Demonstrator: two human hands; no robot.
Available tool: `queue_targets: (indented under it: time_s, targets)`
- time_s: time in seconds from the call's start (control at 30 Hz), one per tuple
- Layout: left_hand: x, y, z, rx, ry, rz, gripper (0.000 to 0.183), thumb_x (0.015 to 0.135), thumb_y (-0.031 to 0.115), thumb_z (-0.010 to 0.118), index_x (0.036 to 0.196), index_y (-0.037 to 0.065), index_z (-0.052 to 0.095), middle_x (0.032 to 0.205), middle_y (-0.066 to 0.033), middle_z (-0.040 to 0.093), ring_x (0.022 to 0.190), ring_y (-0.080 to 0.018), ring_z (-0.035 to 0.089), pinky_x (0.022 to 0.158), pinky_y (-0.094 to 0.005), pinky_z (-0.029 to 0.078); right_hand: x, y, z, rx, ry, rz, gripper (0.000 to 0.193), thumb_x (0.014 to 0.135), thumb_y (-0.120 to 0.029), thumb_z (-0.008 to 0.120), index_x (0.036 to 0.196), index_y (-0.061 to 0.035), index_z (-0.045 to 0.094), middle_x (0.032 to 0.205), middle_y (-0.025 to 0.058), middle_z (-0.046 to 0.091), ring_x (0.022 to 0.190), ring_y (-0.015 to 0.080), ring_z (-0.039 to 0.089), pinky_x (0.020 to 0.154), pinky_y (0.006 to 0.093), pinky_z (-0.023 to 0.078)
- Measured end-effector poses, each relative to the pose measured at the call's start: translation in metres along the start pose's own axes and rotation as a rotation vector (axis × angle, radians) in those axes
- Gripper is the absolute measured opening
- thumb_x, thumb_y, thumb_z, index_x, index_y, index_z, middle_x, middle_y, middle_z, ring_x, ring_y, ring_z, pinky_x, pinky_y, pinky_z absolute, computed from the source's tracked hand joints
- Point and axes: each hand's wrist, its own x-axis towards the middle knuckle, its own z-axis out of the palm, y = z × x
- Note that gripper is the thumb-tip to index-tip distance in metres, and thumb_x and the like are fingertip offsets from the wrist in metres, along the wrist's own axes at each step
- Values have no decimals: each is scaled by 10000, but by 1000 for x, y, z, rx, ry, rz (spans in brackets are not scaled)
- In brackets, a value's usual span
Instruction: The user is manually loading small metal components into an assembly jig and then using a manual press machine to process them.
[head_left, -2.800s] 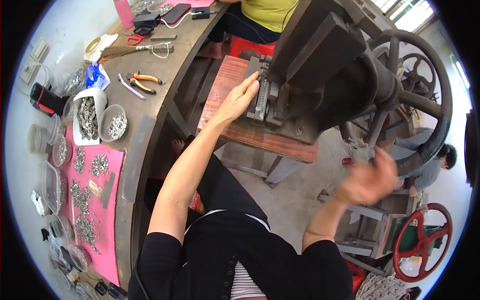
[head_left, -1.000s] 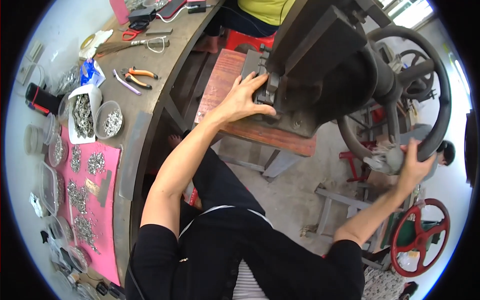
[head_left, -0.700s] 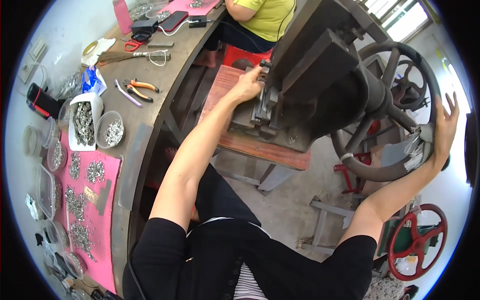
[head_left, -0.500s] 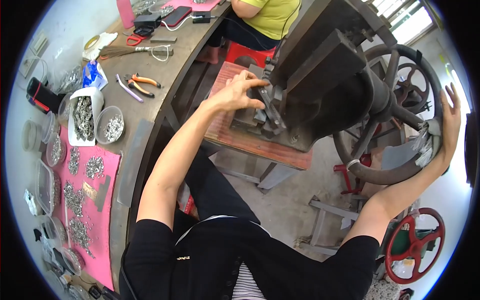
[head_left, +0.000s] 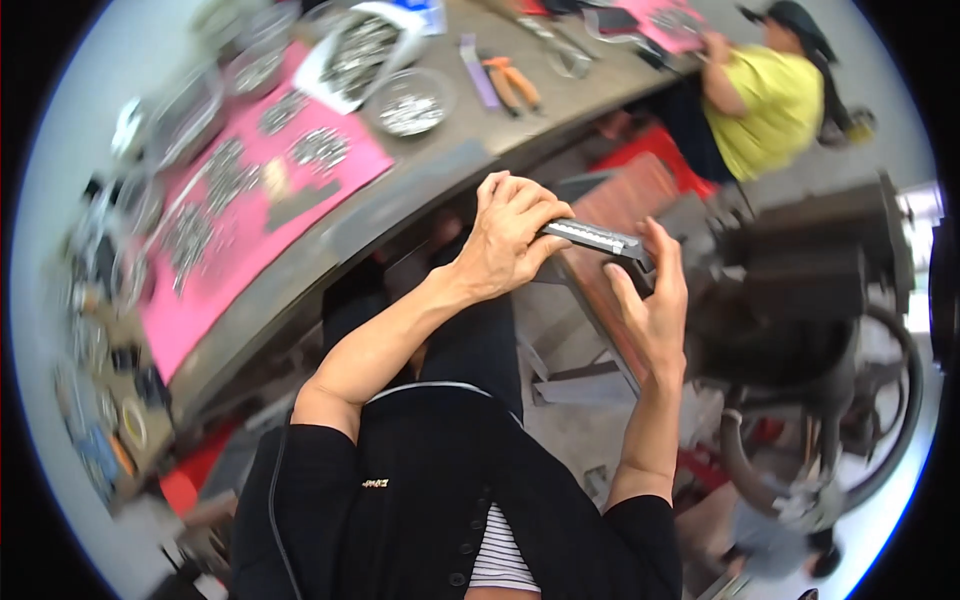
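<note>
A narrow dark metal bar (head_left: 632, 247) with a row of bright silvery pieces along its top is held in the air between my two hands. My left hand (head_left: 508, 235) grips one end, its fingers curled over it. At the other end, the thumb and fingers of my right hand (head_left: 655, 300) pinch the bar. Behind them is the reddish wooden stand (head_left: 625, 205) of a heavy dark press (head_left: 790, 290). Whether the silvery row is loose pieces or part of the bar is too small to tell.
On the bench at left, a pink mat (head_left: 240, 270) carries heaps of small metal parts. Near it are a white tray (head_left: 312, 78) of parts, a round clear tub (head_left: 440, 85) and orange-handled pliers (head_left: 513, 85). A person in yellow (head_left: 770, 110) sits beyond. The press's handwheel (head_left: 905, 400) is at right.
My right hand has left the handwheel and taken hold of the bar. My left hand has come away from the press, now gripping the bar. The view has turned toward the bench.
</note>
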Motion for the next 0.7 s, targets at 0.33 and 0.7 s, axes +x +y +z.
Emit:
queue_targets:
  time_s: [0.33, 0.7]
  targets:
    - [-133, -4, -180, 580, 254, -429, 294, 812, 150, 762, 1089, 66, 707, 1045, -81, 656, 1034, -282, 567, 965, -401, 386, 75, -102, 176, 474, -602, -505, 394, 881, 76, 541, 1261, 3, 612, 1138, 198, 654, 1061, 374, 647, 925, 382, 498]
    - [-208, -20, -223, 557, 315, -625, 261, 836, 168, 766, 1074, 66, 730, 983, -74, 635, 964, -268, 564, 867, -402, 413, 32, -140, 281, 511, -474, -556, 435, 821, -80, 752, 1241, -26, 648, 1269, 143, 618, 1191, 338, 565, 1034, 398, 461]
